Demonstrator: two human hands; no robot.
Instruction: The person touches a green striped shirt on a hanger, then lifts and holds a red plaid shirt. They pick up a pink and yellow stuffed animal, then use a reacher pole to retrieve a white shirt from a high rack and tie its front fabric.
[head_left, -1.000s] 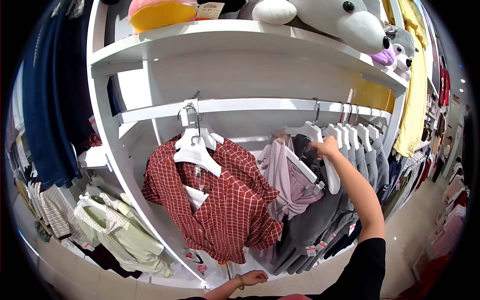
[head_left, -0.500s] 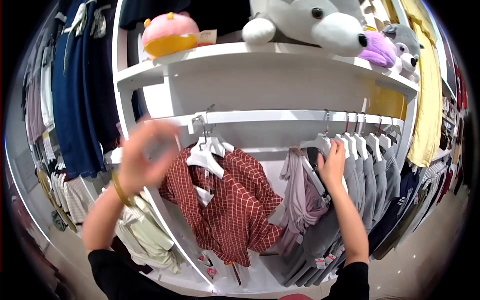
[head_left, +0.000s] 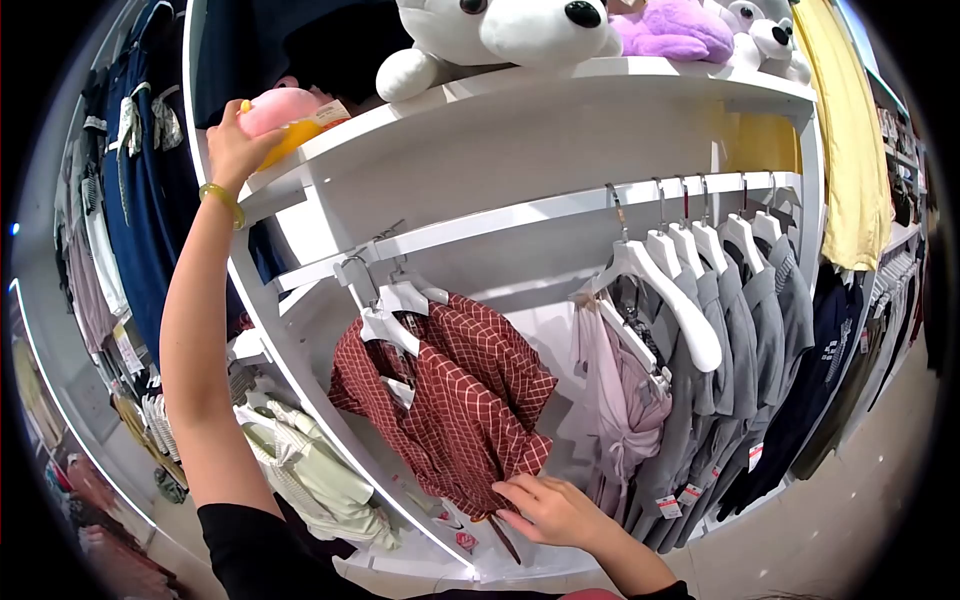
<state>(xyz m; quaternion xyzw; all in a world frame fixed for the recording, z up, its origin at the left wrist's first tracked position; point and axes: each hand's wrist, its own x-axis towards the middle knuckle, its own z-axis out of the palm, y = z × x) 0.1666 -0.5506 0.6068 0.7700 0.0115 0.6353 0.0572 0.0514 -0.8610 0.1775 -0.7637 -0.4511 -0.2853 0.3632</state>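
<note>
On the left end of the upper shelf, my left hand point(head_left: 236, 148) is closed around a pink and yellow plush toy point(head_left: 285, 118) with a paper tag; it wears a greenish bangle. Below, a red-brown checked shirt point(head_left: 455, 385) hangs from a white hanger point(head_left: 388, 330), with another like it behind. My right hand point(head_left: 548, 508) reaches the shirt's lower hem, its fingers stretched out and the thumb apart, over or touching the cloth. A bare white hanger point(head_left: 660, 290) hangs from the rail in front of the grey garments.
A white rail point(head_left: 520, 222) carries a draped mauve garment point(head_left: 620, 430) and several grey tops point(head_left: 735, 340). Large plush toys point(head_left: 510, 35) sit on the white shelf point(head_left: 450, 105). Pale green clothes point(head_left: 315, 465) hang at lower left, yellow fabric point(head_left: 850, 150) at right.
My left hand has moved up and taken hold of the pink plush toy. My right hand has left the hangers on the right and come down to the checked shirt's hem. The view has tilted.
</note>
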